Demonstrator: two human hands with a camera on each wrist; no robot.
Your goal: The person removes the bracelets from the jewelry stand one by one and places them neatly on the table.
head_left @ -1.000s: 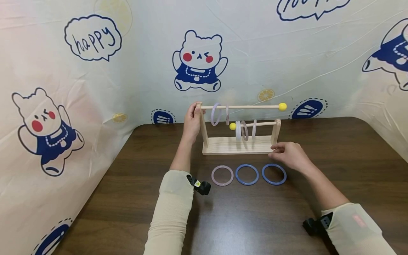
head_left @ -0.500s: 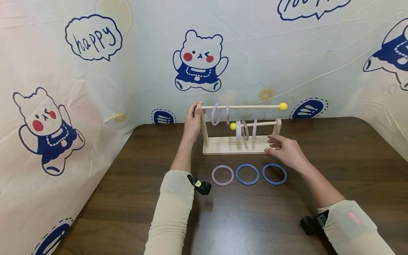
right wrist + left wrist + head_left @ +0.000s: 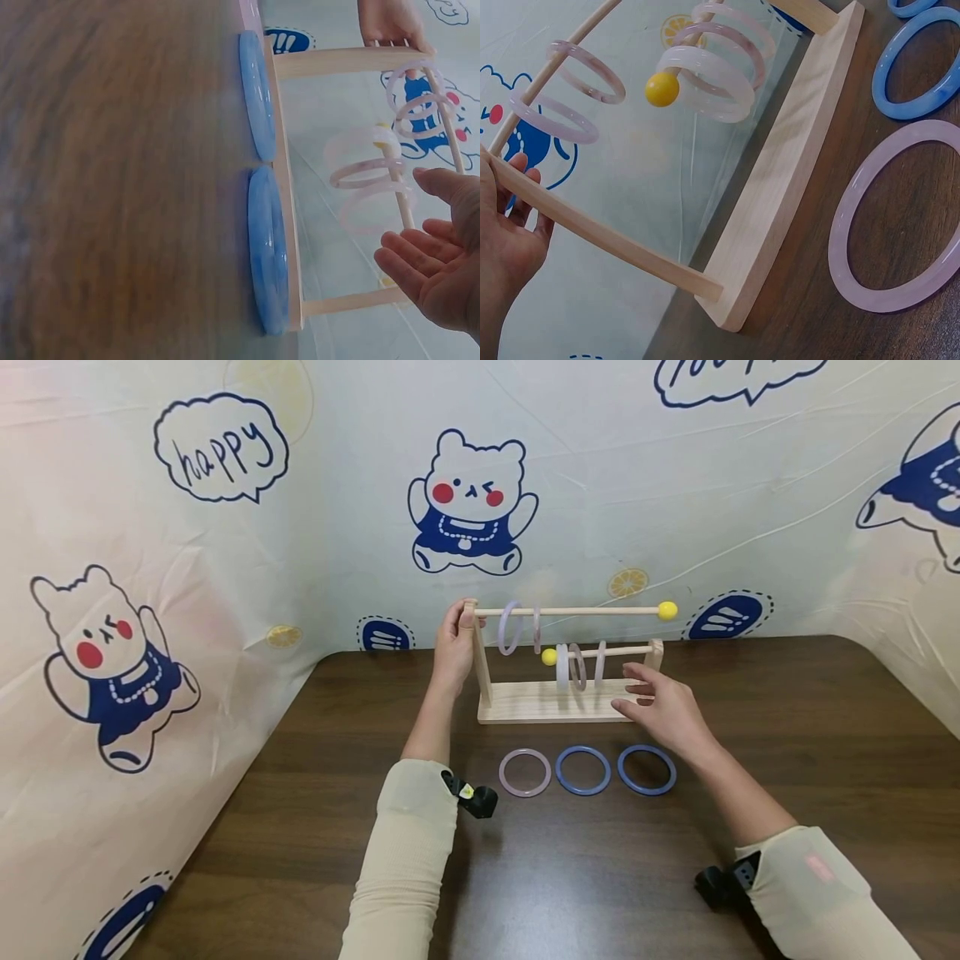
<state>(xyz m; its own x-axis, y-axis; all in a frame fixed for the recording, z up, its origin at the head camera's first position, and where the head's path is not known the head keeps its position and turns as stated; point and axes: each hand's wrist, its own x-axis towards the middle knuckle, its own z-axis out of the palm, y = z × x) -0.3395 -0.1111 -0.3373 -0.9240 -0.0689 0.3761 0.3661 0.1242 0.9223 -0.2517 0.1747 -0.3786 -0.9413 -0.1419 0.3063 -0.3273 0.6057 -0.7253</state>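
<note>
A wooden bangle stand [image 3: 551, 702] stands on the table, with two horizontal rods tipped by yellow balls. My left hand [image 3: 453, 647] grips the top of its left upright. In front of the right upright, my right hand [image 3: 667, 706] holds nothing, its thumb and fingers spread apart. The upper rod carries a lilac bangle [image 3: 510, 628] and a pinkish one [image 3: 536, 631]. Hanging on the lower rod are a white bangle [image 3: 735, 94], a mauve bangle [image 3: 577, 668] and a pale bangle [image 3: 600, 665]. Part of the base is hidden behind my right hand.
Along the front of the stand, a pink bangle [image 3: 502, 774] and two blue bangles [image 3: 558, 774] [image 3: 622, 774] lie flat in a row on the dark wooden table [image 3: 570, 877]. A patterned cloth [image 3: 337, 527] hangs close behind the table's far edge.
My right hand has left the stand's right base corner, moving left and slightly up while its fingers spread. The left hand keeps its grip, and the bangles stay where they were.
</note>
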